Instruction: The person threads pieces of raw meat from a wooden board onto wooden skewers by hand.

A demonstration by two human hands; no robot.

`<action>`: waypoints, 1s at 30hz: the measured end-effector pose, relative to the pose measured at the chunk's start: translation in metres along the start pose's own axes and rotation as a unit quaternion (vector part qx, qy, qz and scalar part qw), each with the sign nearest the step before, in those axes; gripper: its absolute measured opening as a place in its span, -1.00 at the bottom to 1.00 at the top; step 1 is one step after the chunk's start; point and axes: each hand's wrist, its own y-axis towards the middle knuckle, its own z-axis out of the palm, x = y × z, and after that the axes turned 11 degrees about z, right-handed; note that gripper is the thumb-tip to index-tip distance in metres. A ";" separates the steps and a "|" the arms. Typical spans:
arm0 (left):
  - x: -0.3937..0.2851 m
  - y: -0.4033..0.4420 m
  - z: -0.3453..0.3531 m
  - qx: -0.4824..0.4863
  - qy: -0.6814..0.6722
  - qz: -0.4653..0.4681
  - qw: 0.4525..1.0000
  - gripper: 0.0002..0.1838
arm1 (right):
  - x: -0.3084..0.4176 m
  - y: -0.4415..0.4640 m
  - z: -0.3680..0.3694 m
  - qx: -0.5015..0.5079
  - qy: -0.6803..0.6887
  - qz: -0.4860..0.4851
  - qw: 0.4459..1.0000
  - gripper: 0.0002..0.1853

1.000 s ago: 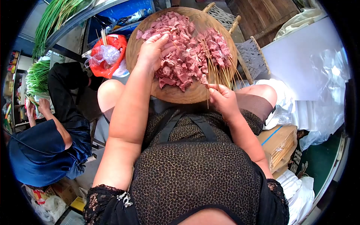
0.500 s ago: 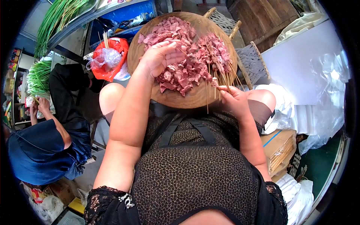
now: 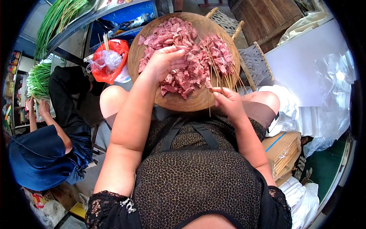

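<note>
A heap of cut raw meat (image 3: 173,34) covers much of a round wooden board (image 3: 143,34) in front of me. Over the middle of the heap is my left hand (image 3: 167,63), its fingers stretched out and a little apart, with nothing I can make out in them. My right hand (image 3: 228,101) is closed at the board's near right edge, thumb and fingers pinching a thin bamboo skewer; a small piece of meat shows by the fingertips. Just beyond it lies a pile of meat skewers (image 3: 221,53), their bare sticks (image 3: 230,80) pointing toward me.
Left of the board, a red plastic bag (image 3: 120,57) holds a clear bag and upright sticks. A woven-seat chair (image 3: 255,63) stands at the right, near a white panel (image 3: 301,65). A co-worker (image 3: 42,152) at far left handles green stalks (image 3: 39,80).
My right hand has moved slightly left and toward the meat heap. My left hand has shifted a little, its fingers turned more over the meat.
</note>
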 end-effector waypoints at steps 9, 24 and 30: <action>0.024 0.003 0.009 0.065 -0.152 0.064 0.984 -0.65 | -0.001 -0.001 0.016 0.025 0.127 0.095 0.987 -0.75; 0.006 0.015 -0.020 -0.100 0.052 0.159 0.981 -0.76 | 0.006 0.036 -0.042 -0.259 -0.250 -0.104 0.927 -0.71; 0.029 0.007 0.004 0.079 0.630 0.367 0.680 -0.81 | -0.003 0.035 -0.045 -0.287 -0.347 -0.143 0.881 -0.75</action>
